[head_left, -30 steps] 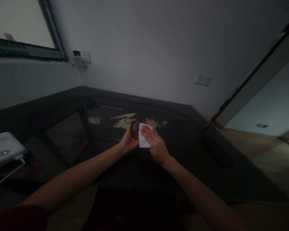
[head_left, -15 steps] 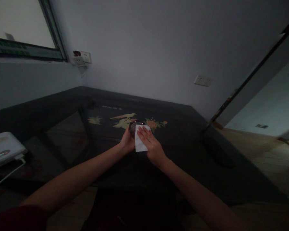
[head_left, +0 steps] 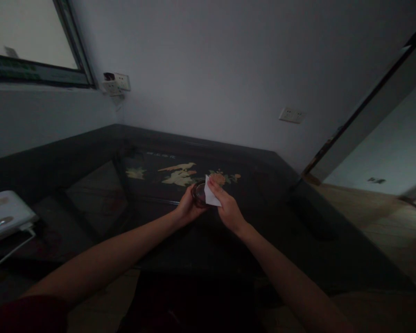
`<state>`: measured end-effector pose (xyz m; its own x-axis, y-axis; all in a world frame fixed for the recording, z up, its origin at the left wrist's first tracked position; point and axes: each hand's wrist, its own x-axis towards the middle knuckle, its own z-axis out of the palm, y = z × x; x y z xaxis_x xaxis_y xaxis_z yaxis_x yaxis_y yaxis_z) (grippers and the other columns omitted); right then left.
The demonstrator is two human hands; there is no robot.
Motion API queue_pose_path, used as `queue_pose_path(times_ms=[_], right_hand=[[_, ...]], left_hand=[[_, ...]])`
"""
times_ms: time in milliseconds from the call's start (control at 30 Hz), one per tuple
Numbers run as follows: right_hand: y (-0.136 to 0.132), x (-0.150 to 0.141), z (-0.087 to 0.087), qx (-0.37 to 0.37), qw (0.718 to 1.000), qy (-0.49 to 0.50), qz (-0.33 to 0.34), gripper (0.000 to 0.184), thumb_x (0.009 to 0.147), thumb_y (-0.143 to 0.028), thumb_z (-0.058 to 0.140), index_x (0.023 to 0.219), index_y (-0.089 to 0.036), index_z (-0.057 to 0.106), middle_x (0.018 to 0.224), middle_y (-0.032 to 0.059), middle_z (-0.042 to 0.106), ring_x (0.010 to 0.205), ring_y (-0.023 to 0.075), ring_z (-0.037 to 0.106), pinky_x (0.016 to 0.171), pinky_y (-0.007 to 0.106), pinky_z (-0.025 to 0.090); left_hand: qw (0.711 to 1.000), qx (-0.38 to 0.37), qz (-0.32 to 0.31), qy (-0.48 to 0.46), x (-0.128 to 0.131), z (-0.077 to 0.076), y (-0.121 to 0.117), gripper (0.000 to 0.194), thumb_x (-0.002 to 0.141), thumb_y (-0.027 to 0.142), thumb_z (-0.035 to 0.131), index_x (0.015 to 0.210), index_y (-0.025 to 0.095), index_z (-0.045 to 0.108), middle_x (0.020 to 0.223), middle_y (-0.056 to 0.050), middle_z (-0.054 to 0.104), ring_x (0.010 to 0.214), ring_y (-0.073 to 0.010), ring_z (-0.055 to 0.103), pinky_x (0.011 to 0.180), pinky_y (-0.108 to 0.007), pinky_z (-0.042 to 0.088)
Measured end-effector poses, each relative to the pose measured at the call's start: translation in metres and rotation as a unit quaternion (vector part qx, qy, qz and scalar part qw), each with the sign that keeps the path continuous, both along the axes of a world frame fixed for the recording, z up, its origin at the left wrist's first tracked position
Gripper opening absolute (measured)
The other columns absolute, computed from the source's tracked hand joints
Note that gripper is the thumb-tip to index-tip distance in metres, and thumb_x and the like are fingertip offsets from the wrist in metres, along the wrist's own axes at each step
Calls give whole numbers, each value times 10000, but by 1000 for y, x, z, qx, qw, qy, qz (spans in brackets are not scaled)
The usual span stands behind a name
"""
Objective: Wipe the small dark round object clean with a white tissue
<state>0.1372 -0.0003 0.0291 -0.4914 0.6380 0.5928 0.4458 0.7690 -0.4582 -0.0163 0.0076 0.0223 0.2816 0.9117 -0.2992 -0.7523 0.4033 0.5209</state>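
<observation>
My left hand (head_left: 187, 206) is wrapped round the side of a small round, dark, glassy container (head_left: 199, 194), its round face turned up toward me. I cannot make out exactly what kind it is. Against its right side lies a white tissue (head_left: 211, 198), pinched in the fingers of my right hand (head_left: 229, 210). The tissue covers part of the container's edge. Both hands are close together above the dark table (head_left: 201, 245), in front of its printed bird and flower picture (head_left: 180, 175).
On the table's left stands a white device (head_left: 9, 215) with a white cable (head_left: 12, 252) plugged in. A wall with sockets (head_left: 292, 115) rises behind the table. There is a window (head_left: 31, 39) at upper left and a tiled floor (head_left: 374, 217) on the right.
The tissue and my right hand have shifted right, uncovering more of the container. The tissue has gone from lying flat under the fingers to being folded and pinched. My left hand has turned the container slightly.
</observation>
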Motion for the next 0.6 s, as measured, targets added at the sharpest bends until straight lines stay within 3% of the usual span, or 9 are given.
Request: queue_pose_path(times_ms=[300,600], right_hand=[[-14,-6,-6,3,1000,-9,-9,819,749,78,338,1487,-266,247,1539,0,284,1405,168,308,1161,425,299],[-5,-1,-4,-3,1000,10,-29,857,683,86,345,1461,-274,316,1502,-18,357,1370,179,379,1150,435,321]], left_hand=[[997,23,65,-14,-8,11,5,299,923,262,382,902,119,644,729,-60,713,626,-162,660,617,-269,535],[1000,12,7,14,-7,0,4,324,926,313,373,1019,135,627,729,-68,697,636,-180,655,592,-285,536]])
